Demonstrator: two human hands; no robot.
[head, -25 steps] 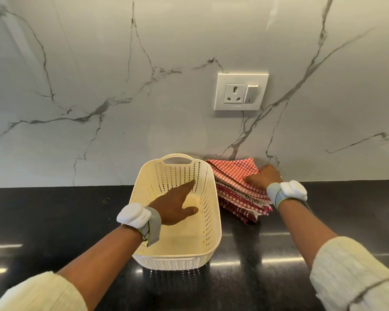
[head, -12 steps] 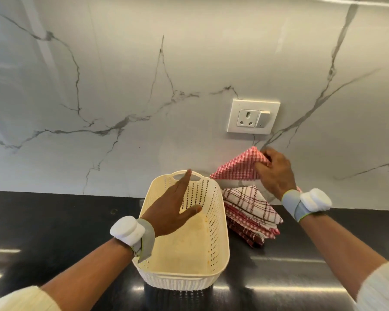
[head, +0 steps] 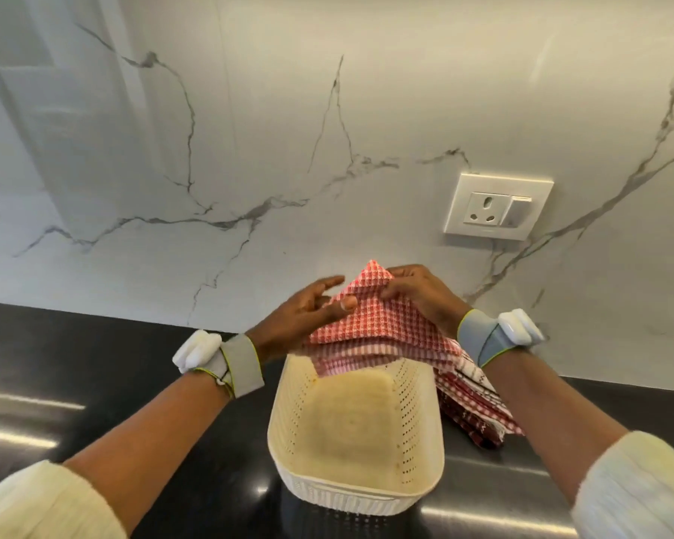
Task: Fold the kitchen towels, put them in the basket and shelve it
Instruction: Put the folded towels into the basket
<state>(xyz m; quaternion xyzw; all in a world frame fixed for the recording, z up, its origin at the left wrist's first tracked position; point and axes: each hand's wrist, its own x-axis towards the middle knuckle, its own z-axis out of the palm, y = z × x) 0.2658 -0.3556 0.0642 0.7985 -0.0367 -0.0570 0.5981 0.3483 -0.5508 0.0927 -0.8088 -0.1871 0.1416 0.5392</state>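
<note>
A folded red-and-white checked towel [head: 382, 328] hangs over the far end of the cream perforated basket [head: 417, 441], which stands on the black counter. My right hand [head: 421, 293] pinches the towel's top corner. My left hand [head: 304, 317] holds its left edge, thumb on top and fingers behind. The basket's floor is bare. To the right of the basket lies a stack of folded red and white towels [head: 479, 410], partly hidden by my right wrist.
A glossy black counter [head: 94, 383] runs to a white marble wall [head: 250, 149]. A white wall socket with a switch [head: 499, 206] sits above and right of the towels.
My right hand lifted the top checked towel off the stack and brought it left over the basket. My left hand rose out of the basket and took the towel's left edge.
</note>
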